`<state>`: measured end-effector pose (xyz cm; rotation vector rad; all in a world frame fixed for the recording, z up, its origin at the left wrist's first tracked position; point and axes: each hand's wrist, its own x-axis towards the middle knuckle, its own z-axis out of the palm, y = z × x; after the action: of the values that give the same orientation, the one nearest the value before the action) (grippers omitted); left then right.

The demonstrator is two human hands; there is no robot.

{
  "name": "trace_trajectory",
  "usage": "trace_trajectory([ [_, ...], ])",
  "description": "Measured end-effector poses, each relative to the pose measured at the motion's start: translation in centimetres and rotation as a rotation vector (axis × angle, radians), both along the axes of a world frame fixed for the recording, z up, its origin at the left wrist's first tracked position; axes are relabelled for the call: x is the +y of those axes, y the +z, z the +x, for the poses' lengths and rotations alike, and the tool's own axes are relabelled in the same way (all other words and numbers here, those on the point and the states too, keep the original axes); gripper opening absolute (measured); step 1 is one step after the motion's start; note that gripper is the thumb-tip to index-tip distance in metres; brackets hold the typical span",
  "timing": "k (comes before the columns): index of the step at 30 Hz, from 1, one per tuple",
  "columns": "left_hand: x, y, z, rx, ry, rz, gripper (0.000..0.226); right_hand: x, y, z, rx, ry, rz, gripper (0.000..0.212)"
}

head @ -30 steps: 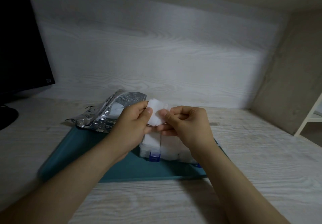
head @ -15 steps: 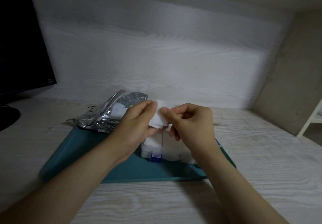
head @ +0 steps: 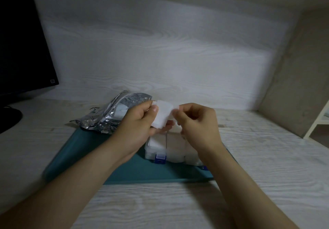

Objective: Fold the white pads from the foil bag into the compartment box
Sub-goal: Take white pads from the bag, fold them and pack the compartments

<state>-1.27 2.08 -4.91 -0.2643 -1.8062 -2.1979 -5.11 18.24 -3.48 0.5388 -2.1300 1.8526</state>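
The left hand [head: 137, 123] and right hand [head: 197, 123] each pinch an edge of one white pad [head: 162, 114] above the compartment box [head: 160, 146] on the teal mat [head: 124, 166], with the foil bag [head: 114, 114] at its far-left corner. A slack pinch could let the limp pad unfold or miss the box.

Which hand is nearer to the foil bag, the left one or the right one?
Left. The left hand pinches the pad right beside the bag. The right hand pinches the other side of the pad, farther from the bag.
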Motion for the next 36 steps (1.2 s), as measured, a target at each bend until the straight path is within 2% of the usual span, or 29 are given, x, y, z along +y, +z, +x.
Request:
trace_trajectory([
  [5, -0.1, -0.2, 0.0, -0.047, 0.061, -0.048, 0.029, 0.7, 0.3, -0.2, 0.205, -0.17, -0.18, 0.01],
  [7, -0.2, -0.1, 0.0, -0.076, 0.059, -0.034, 0.03, 0.9, 0.6, -0.3, 0.255, -0.149, -0.204, 0.012],
  [11, 0.0, 0.4, 0.3, -0.153, -0.019, 0.086, 0.037, 0.4, 0.1, -0.4, 0.277, 0.03, -0.018, 0.012],
  [16, -0.3, 0.5, 0.2, -0.173, -0.138, 0.063, 0.044, -0.2, -0.9, -0.5, 0.399, -0.113, 0.228, 0.01],
  [19, -0.1, 0.4, 0.1, -0.144, -0.126, 0.049, 0.04, -0.2, -0.8, -0.2, 0.489, -0.198, 0.318, 0.024],
  [23, -0.1, 0.5, 0.2, -0.12, -0.099, 0.055, 0.034, -0.5, -0.9, 0.7, 0.626, -0.061, 0.414, 0.047],
  [26, -0.4, 0.5, 0.2, -0.116, -0.094, 0.026, 0.034, -0.9, -1.2, 0.7, 0.662, -0.065, 0.519, 0.051],
  [30, -0.4, 0.5, 0.0, -0.122, -0.153, -0.031, 0.041, -0.3, -1.3, 0.3, 0.642, -0.026, 0.539, 0.047],
  [34, -0.5, 0.5, -0.3, -0.145, -0.18, 0.012, 0.056, -0.4, -1.4, 0.1, 0.682, 0.0, 0.575, 0.046],
  [36, -0.6, 0.5, -0.2, -0.149, -0.177, 0.042, 0.056, -0.3, -1.4, -0.1, 0.735, -0.028, 0.559, 0.04],
])
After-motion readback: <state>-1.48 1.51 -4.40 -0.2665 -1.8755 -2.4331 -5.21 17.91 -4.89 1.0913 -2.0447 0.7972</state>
